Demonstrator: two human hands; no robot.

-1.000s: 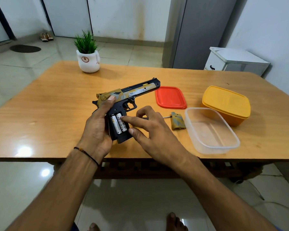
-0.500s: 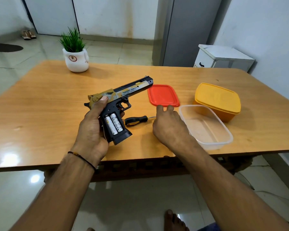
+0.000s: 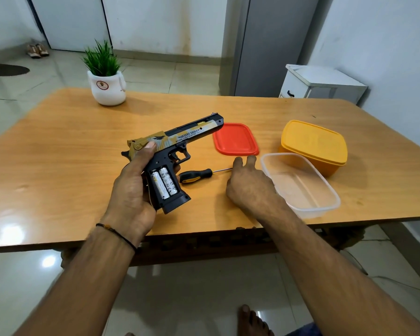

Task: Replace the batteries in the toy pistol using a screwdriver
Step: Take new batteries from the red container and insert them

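Your right hand (image 3: pixel 249 184) rests palm-down on the wooden table (image 3: pixel 58 146), fingers loosely spread, gripping nothing that shows; your left hand (image 3: pixel 134 190) is wrapped round the black-and-gold plastic toy pistol (image 3: pixel 177 144), its two silver batteries (image 3: pixel 164 181) exposed in the grip; the black-and-yellow-handled screwdriver (image 3: pixel 197 175) lies at the right hand's nine o'clock, long axis running three to nine, tip nearest your fingers.
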